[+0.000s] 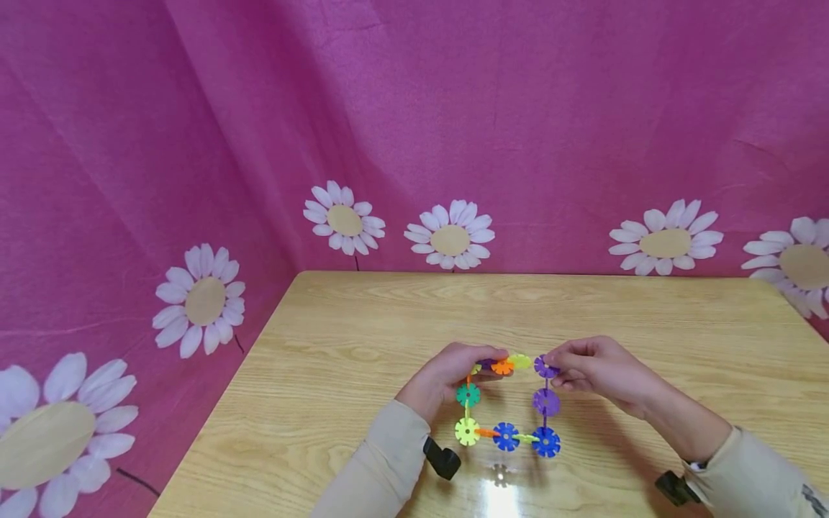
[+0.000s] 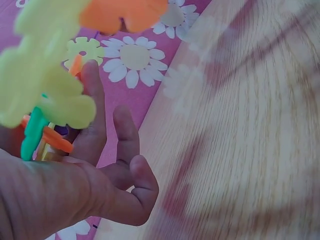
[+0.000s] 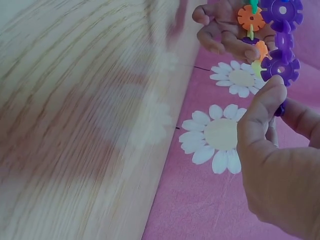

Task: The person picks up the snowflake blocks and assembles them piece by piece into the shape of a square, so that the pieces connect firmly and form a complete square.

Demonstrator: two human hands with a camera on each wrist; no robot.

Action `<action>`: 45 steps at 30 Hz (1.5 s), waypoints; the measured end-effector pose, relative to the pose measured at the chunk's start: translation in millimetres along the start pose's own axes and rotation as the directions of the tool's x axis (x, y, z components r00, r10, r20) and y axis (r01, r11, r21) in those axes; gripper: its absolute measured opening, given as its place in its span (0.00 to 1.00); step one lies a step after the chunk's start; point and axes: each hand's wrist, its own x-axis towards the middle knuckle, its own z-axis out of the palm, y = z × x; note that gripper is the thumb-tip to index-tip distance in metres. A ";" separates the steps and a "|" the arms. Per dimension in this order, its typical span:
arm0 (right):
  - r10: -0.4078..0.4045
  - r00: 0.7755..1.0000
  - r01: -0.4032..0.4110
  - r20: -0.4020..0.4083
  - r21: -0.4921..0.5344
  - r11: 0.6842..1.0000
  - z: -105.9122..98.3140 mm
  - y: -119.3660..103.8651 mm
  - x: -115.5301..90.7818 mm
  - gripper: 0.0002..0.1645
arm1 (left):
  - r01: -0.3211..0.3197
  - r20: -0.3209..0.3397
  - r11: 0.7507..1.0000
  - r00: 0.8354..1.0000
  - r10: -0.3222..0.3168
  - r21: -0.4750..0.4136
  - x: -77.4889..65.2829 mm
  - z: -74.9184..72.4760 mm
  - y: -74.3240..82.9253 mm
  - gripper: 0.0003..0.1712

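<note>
A chain of interlocking notched plastic discs forms a roughly square outline above the table. My left hand (image 1: 450, 370) grips its far left corner, thumb along the far side by an orange disc (image 1: 502, 367). With thumb and fingertips, my right hand (image 1: 605, 370) pinches a purple disc (image 1: 545, 367) at the far right corner. A yellow disc (image 1: 519, 361) sits just left of it, with a narrow gap seen between them. Down the left side hangs a green disc (image 1: 468, 394); blue discs (image 1: 547, 442) line the near side. Blurred yellow discs (image 2: 45, 85) partly cover the left hand (image 2: 100, 185).
Beneath the hands lies a glossy wood-grain table (image 1: 363, 324). A pink cloth (image 1: 518, 129) printed with white daisies hangs behind it and along the left. Each wrist wears a black camera mount (image 1: 442, 458).
</note>
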 end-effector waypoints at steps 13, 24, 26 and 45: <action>-0.019 1.000 0.019 0.020 0.003 1.000 2.5 -1.7 3.8 0.26 | 0.000 -0.035 0.996 0.999 0.003 0.084 -2.8 4.0 2.0 0.14; -0.009 1.000 0.010 -0.011 0.046 0.999 5.1 -1.4 2.0 0.21 | 0.016 -0.067 0.992 0.998 -0.007 0.122 -2.9 8.5 1.9 0.12; -0.005 1.000 0.006 -0.020 0.054 0.999 6.1 -2.1 1.6 0.20 | 0.018 -0.072 0.991 0.997 -0.009 0.129 -3.3 9.4 2.5 0.13; 0.039 0.999 -0.042 0.029 0.098 0.994 -11.0 18.0 4.8 0.18 | 0.023 -0.073 0.990 0.997 -0.013 0.141 -3.7 1.8 -2.8 0.10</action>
